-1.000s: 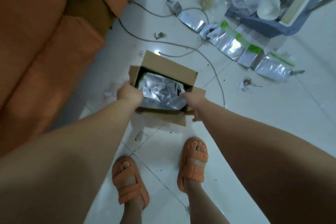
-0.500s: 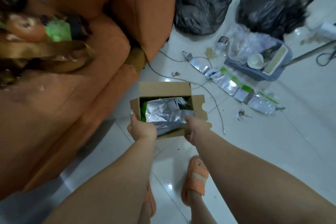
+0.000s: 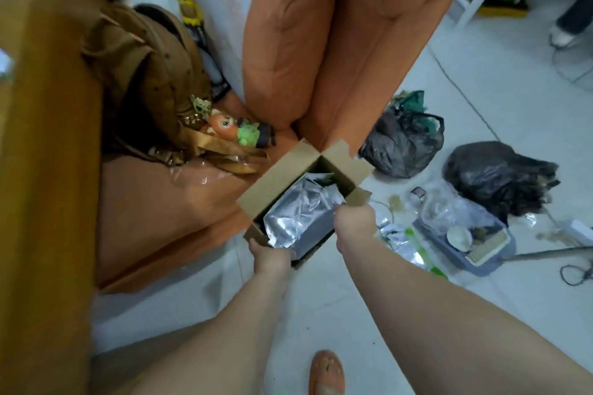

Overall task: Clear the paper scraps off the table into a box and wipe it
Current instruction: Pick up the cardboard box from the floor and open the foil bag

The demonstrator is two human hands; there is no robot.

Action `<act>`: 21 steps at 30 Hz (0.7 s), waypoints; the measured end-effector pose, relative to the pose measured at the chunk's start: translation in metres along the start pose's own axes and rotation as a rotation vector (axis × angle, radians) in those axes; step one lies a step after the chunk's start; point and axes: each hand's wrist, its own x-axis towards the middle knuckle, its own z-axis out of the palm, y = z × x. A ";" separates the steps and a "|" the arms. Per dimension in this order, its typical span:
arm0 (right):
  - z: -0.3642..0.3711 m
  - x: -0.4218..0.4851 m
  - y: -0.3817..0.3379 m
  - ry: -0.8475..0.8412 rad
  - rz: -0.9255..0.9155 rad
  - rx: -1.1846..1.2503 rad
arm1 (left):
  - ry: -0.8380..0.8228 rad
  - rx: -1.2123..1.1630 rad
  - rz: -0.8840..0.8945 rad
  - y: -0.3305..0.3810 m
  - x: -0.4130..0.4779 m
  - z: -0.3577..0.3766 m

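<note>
Cardboard box (image 3: pixel 282 170), flaps open, is held above the white floor (image 3: pixel 321 308), with crumpled silver foil wrapping (image 3: pixel 298 218) filling it. The left grip (image 3: pixel 271 258) clasps the box's near corner and the right grip (image 3: pixel 354 224) clutches its right rim. Left of and behind the box stands an orange sofa (image 3: pixel 179 208) carrying a small toy figure (image 3: pixel 240 131). Right of the box lie two black bags (image 3: pixel 401 144), a grey tray (image 3: pixel 481 263) of rubbish, and foil scraps (image 3: pixel 401 244).
</note>
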 end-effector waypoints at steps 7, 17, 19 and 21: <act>-0.016 -0.060 -0.062 -0.140 -0.542 -0.333 | 0.319 0.408 0.293 0.045 -0.062 -0.060; -0.015 -0.140 -0.129 -0.284 -0.669 -0.402 | 0.035 0.162 0.425 0.095 -0.104 -0.124; -0.013 -0.151 -0.136 -0.297 -0.660 -0.422 | 0.071 0.185 0.458 0.099 -0.106 -0.137; -0.010 -0.162 -0.141 -0.320 -0.650 -0.452 | 0.129 0.256 0.500 0.103 -0.112 -0.150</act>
